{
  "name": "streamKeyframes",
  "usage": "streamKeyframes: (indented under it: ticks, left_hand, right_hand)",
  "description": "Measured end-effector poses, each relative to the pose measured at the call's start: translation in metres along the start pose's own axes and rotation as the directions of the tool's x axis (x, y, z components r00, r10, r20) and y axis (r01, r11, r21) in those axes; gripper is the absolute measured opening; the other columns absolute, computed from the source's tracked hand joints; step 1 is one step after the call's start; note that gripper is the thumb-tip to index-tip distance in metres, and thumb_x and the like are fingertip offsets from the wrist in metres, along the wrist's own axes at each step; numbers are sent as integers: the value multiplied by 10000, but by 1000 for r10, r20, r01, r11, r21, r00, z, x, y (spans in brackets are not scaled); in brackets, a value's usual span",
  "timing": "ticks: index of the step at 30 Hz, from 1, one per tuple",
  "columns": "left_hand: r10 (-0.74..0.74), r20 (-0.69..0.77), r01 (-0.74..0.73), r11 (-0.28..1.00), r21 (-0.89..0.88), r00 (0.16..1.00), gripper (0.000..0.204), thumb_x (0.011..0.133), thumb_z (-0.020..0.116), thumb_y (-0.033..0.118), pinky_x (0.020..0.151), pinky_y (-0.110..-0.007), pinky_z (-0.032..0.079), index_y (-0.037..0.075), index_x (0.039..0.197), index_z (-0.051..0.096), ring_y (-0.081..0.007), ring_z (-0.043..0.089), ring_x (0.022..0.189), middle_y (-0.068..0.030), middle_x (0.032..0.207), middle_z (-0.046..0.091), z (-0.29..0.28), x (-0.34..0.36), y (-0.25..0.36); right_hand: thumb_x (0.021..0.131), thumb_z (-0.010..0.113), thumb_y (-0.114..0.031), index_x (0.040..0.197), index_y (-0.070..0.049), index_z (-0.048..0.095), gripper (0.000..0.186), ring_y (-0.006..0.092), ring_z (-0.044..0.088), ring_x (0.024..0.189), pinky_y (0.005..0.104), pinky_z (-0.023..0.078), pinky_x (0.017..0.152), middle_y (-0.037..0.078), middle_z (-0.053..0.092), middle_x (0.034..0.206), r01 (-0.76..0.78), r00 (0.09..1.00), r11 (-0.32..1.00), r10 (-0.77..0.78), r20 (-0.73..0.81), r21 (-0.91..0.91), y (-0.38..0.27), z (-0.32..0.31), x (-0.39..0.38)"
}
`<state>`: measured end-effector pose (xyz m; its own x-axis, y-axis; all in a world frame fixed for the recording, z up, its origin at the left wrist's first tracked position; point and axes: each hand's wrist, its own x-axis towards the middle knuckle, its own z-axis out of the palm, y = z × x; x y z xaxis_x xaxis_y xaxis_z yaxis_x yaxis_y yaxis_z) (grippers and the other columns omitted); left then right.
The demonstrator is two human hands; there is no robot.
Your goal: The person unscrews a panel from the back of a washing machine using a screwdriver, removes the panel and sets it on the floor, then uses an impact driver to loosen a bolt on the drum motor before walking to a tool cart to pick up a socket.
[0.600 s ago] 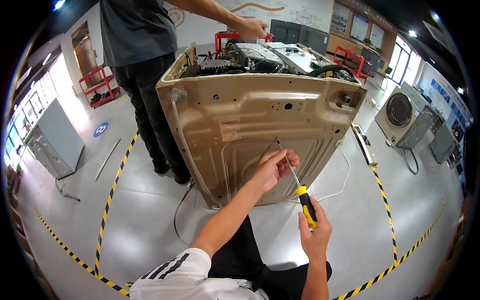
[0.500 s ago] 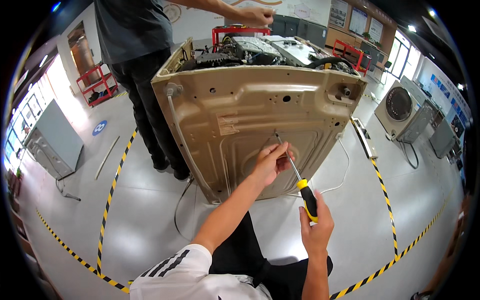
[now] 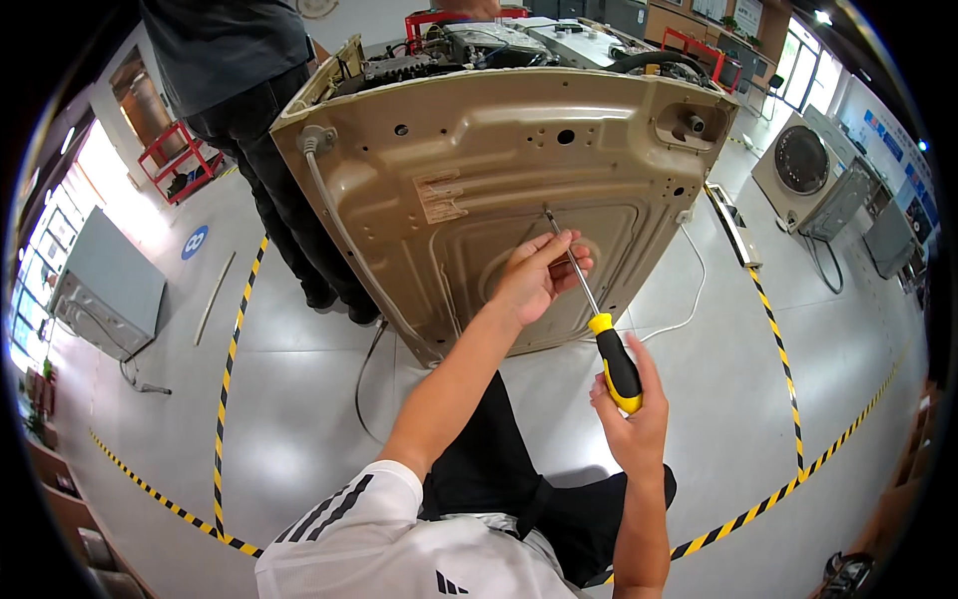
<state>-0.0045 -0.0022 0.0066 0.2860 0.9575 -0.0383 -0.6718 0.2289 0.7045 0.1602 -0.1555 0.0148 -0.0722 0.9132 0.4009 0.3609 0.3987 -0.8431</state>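
A screwdriver (image 3: 619,369) with a yellow and black handle slants up to the beige back panel (image 3: 329,190) of a washing machine. Its tip meets the panel near the middle, at what looks like a screw. Between thumb and fingers, my left hand (image 3: 542,275) steadies the metal shaft not far from the tip. My right hand (image 3: 637,419) is around the lower end of the handle, thumb on one side and fingers on the other. A power cord (image 3: 334,215) hangs down the panel's left side.
The machine's top is off, showing parts inside. Another person (image 3: 235,60) stands behind its left side. Red carts (image 3: 180,160), a grey appliance (image 3: 110,280) and a front-loading washer (image 3: 803,165) stand around. A cable (image 3: 689,309) trails on the floor, which bears yellow-black tape (image 3: 228,369).
My view has tipped downward, so the machine sits higher in the picture. The screwdriver stays against the panel, and my right-hand fingers have shifted slightly on the handle. The other person's outstretched arm has lowered.
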Motion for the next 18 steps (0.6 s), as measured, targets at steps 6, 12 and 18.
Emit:
streamKeyframes:
  ticks: [6, 12, 18]
  left_hand:
    - [45, 61, -38, 994, -106, 997, 258, 924, 496, 193, 778, -291, 539, 23, 1114, 531, -171, 628, 879, -88, 998, 623, 2, 5, -4]
    - [70, 65, -59, 987, -149, 995, 258, 939, 456, 202, 800, -284, 529, 7, 1089, 533, -187, 610, 941, -113, 1023, 618, 4, 4, -1]
    - [130, -79, -147, 946, -288, 988, 219, 922, 505, 220, 816, -280, 525, 16, 979, 561, -192, 603, 942, -115, 987, 614, -1, 17, -3]
  right_hand:
    - [938, 315, -481, 1321, -15, 321, 603, 190, 583, 541, 281, 482, 455, 138, 594, 754, -430, 872, 438, 427, 239, 790, -8, -3, -4]
    - [801, 624, -36, 1179, 48, 496, 408, 152, 586, 620, 246, 494, 593, 115, 586, 759, -332, 896, 816, 430, -113, 473, -24, 4, -5]
    - [684, 654, 62, 1074, -34, 603, 405, 195, 526, 768, 277, 443, 674, 106, 496, 887, 63, 935, 957, -156, -318, -284, -17, 4, -4]
